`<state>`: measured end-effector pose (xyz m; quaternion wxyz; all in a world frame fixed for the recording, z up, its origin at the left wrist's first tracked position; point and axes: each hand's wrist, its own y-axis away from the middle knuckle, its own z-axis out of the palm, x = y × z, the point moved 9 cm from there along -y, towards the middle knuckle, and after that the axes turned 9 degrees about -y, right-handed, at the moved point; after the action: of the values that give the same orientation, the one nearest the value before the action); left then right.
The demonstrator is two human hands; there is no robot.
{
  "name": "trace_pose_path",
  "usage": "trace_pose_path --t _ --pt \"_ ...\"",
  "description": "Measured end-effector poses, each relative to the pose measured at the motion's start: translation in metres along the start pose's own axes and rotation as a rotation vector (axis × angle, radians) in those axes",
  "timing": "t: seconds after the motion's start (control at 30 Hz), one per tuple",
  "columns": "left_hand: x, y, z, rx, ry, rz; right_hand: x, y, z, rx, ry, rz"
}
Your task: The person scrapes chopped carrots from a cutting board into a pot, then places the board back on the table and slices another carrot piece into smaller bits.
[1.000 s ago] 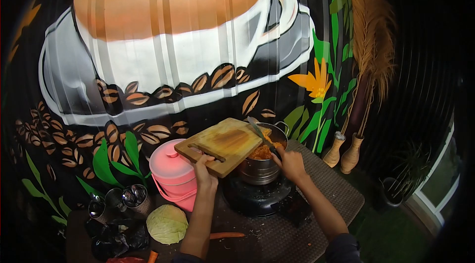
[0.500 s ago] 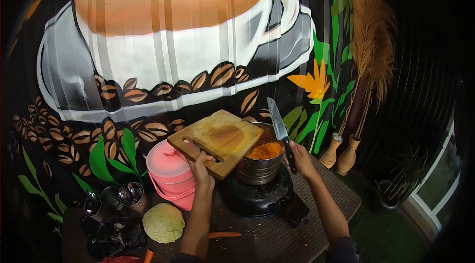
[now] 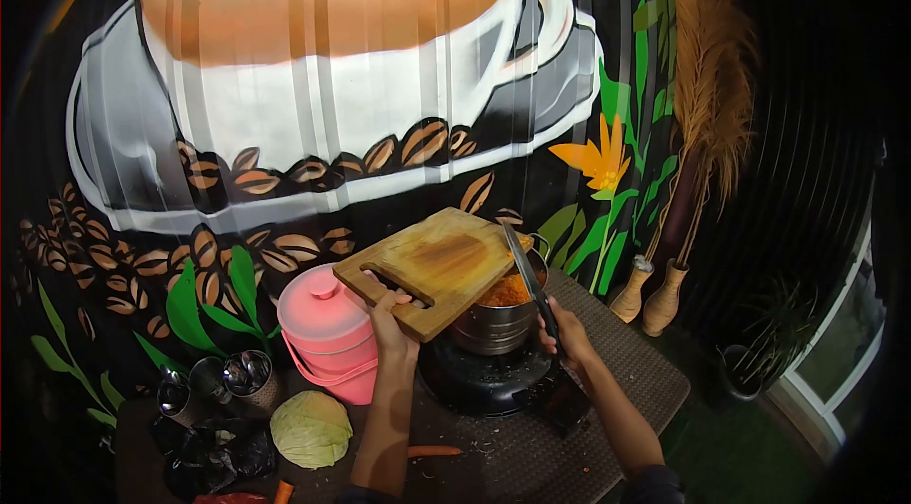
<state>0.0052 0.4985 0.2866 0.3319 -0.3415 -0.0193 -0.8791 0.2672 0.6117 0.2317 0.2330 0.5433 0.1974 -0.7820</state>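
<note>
My left hand (image 3: 393,319) grips a wooden cutting board (image 3: 441,262) through its handle slot, holding it tilted over the rim of a metal pot (image 3: 492,331). Shredded orange food, perhaps grated carrot (image 3: 508,291), lies inside the pot; part of it is hidden by the board. My right hand (image 3: 567,333) is closed around the black handle of a kitchen knife (image 3: 528,271). Its blade points up and away, by the board's far right edge, above the pot. Beneath the pot is a black portable stove (image 3: 484,385).
Left of the stove stands a pink lidded container (image 3: 327,319). A cabbage (image 3: 311,429), a carrot (image 3: 435,452), a black plastic bag (image 3: 218,457) and cups of cutlery (image 3: 251,379) share the brown table (image 3: 655,390). A painted wall rises behind; two vases (image 3: 666,300) stand right.
The board has shifted slightly right, further over the pot. My right hand has lowered the knife and brought its blade left, to the board's edge.
</note>
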Motion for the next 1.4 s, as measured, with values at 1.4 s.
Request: trace_pose_path --t 1.4 --pt "0.020 0.037 -0.012 -0.069 -0.271 0.282 -0.057 0.017 0.062 0.343 1.330 -0.632"
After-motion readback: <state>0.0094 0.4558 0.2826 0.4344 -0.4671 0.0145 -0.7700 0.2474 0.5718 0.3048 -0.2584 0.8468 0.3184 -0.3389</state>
